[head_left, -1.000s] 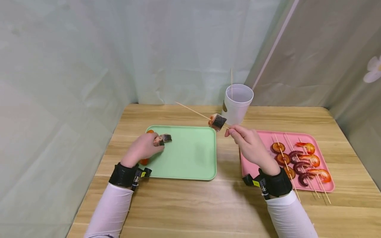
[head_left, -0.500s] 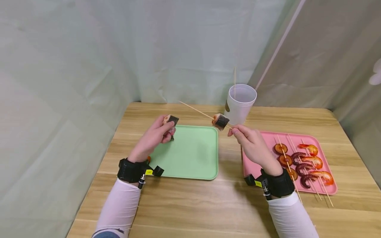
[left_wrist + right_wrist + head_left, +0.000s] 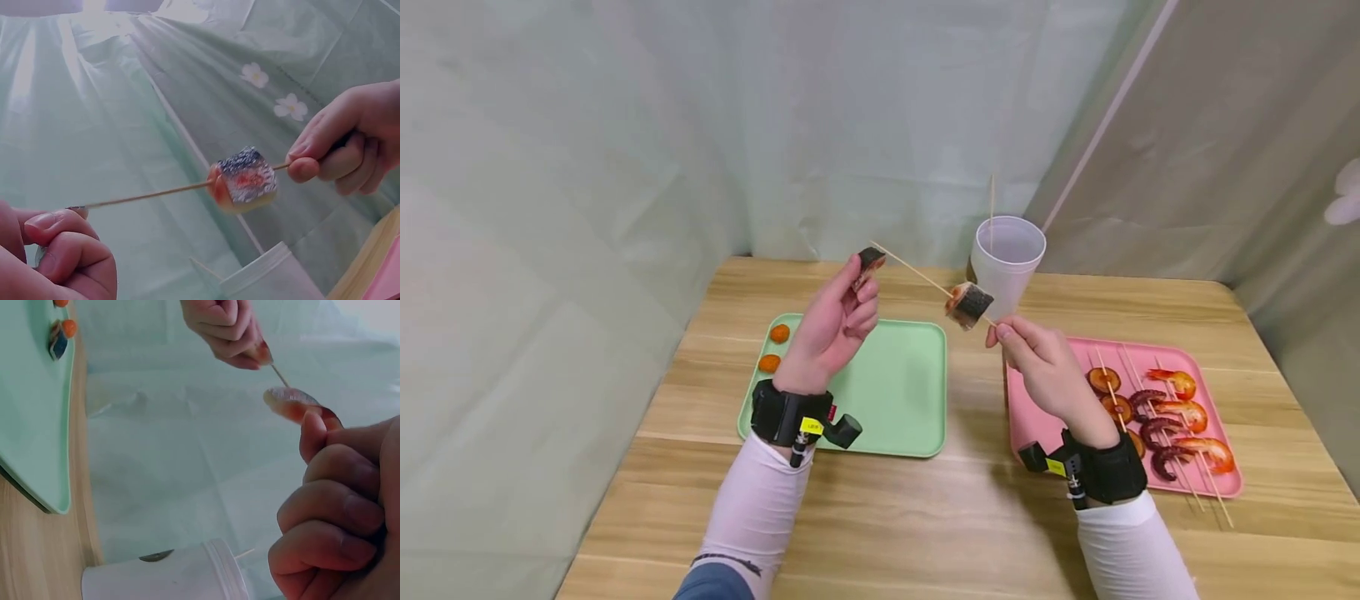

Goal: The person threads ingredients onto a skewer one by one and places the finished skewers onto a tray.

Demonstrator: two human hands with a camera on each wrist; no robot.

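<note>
My right hand (image 3: 1037, 362) pinches the lower end of a bamboo skewer (image 3: 913, 269), which slants up to the left in the air. One fish chunk (image 3: 970, 305), dark-skinned with pinkish flesh, is threaded on it near that hand. Between thumb and fingers, my left hand (image 3: 827, 333) holds a second fish piece (image 3: 871, 260) right at the skewer's far tip; in the left wrist view the fingers hide most of this piece. A further fish piece (image 3: 58, 342) lies on the green tray (image 3: 898, 400), beside orange balls (image 3: 769, 363).
A white cup (image 3: 1006, 271) with a skewer (image 3: 992, 212) in it stands behind the right hand. On the right, a pink tray (image 3: 1026, 417) bears skewers of mushroom slices (image 3: 1103, 380), octopus tentacles (image 3: 1152, 432) and shrimp (image 3: 1204, 452). Curtains hang behind the wooden table (image 3: 925, 533).
My left hand has lifted a fish piece from the green tray and carried it up and right to the skewer's tip. The right hand has stayed nearly still, holding the skewer.
</note>
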